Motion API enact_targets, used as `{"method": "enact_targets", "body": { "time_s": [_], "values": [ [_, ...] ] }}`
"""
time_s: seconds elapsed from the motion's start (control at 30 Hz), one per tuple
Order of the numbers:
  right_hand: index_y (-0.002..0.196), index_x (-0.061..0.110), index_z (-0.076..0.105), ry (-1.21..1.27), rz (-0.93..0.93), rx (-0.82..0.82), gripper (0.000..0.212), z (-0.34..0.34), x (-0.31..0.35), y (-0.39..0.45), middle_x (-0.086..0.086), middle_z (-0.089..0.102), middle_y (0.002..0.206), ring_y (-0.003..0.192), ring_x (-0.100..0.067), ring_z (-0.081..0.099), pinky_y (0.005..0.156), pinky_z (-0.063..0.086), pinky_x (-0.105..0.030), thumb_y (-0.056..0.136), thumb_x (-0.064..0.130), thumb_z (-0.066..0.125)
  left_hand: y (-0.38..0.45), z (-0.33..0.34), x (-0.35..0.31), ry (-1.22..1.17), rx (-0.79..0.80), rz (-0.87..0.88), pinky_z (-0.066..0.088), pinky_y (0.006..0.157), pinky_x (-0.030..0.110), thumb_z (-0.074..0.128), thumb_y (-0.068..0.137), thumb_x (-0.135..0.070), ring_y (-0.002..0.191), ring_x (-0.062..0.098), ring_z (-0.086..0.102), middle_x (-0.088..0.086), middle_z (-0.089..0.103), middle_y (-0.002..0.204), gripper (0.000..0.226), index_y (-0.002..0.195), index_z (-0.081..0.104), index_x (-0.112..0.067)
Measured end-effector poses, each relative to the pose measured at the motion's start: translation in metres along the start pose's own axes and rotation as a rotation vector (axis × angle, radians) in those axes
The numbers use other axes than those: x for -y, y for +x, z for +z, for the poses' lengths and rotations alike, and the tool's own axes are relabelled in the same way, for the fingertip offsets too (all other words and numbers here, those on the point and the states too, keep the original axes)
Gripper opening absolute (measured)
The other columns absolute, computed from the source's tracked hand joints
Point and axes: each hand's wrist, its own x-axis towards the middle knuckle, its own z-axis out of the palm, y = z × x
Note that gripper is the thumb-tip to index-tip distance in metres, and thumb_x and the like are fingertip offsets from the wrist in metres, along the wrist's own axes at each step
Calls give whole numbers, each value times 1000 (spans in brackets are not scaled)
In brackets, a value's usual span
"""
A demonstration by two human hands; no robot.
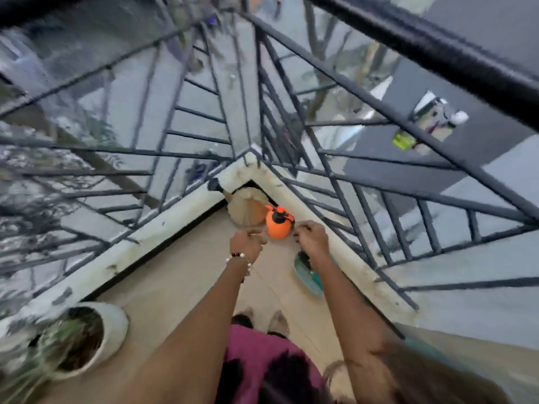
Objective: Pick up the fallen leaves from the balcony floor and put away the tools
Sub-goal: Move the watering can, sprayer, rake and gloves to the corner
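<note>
Head view: orange sprayer [278, 223] upright at floor corner, 12 o'clock between both hands. Left hand [247, 242] and right hand [311, 237] equally near, fingers curled; grip unclear.

Beaded bracelet [239, 258], magenta garment [259, 348]

A white plant pot [112, 330] with dark soil sits by the ledge on the left. Dark metal railings [329, 170] meet at the balcony's corner, with a blurred street far below.
</note>
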Motion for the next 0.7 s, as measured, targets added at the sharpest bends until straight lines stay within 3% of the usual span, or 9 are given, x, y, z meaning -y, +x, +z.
{"method": "enact_targets", "body": {
  "time_s": [0.07, 0.17, 0.3, 0.4, 0.47, 0.6, 0.7],
  "values": [
    [72, 26, 67, -103, -99, 75, 17, 22, 23, -24, -7, 72, 88, 83, -27, 66, 74, 53, -37, 86, 23, 59, -7, -39, 22, -57, -105, 37, 55, 87, 42, 57, 64, -26, 91, 34, 68, 11, 74, 88, 17, 78, 67, -27],
    [90, 12, 72, -193, -231, 210, 16, 71, 45, -59, -8, 69, 87, 84, -24, 63, 72, 45, -28, 91, 18, 58, -12, -99, 66, -141, -206, 29, 56, 87, 42, 57, 80, -16, 90, 30, 69, 7, 74, 86, 18, 92, 69, -21],
    [66, 16, 62, -341, -393, 401, 24, 154, 51, -115, -9, 64, 70, 73, -25, 60, 70, 48, -36, 90, 19, 60, -64, -178, 118, -320, -467, 26, 54, 79, 39, 52, 88, -7, 75, 25, 63, 4, 70, 72, 18, 93, 65, -19],
    [74, 13, 67, -414, -474, 567, 18, 216, 50, -174, -8, 67, 73, 72, -23, 60, 69, 46, -33, 88, 22, 61, -113, -233, 169, -360, -617, -17, 55, 82, 37, 54, 88, -10, 79, 24, 66, 7, 72, 81, 17, 100, 66, -14],
    [81, 10, 68, -464, -521, 670, 15, 255, 39, -222, -8, 67, 77, 72, -22, 60, 69, 46, -32, 89, 21, 61, -151, -267, 215, -352, -689, -69, 55, 83, 38, 55, 88, -11, 86, 26, 68, 10, 74, 87, 16, 97, 66, -18],
    [71, 18, 61, -556, -563, 864, 21, 325, -3, -322, -7, 66, 78, 69, -18, 56, 63, 40, -29, 92, 20, 58, -231, -325, 312, -415, -873, -163, 53, 90, 39, 59, 87, -9, 97, 24, 67, 9, 72, 100, 18, 100, 71, -14],
    [81, 15, 65, -612, -604, 1003, 15, 368, -43, -392, -3, 65, 79, 71, -15, 57, 61, 40, -26, 92, 22, 59, -295, -352, 374, -443, -1023, -274, 53, 86, 36, 61, 88, -9, 94, 24, 67, 9, 72, 97, 13, 87, 73, -15]
  ]
}}
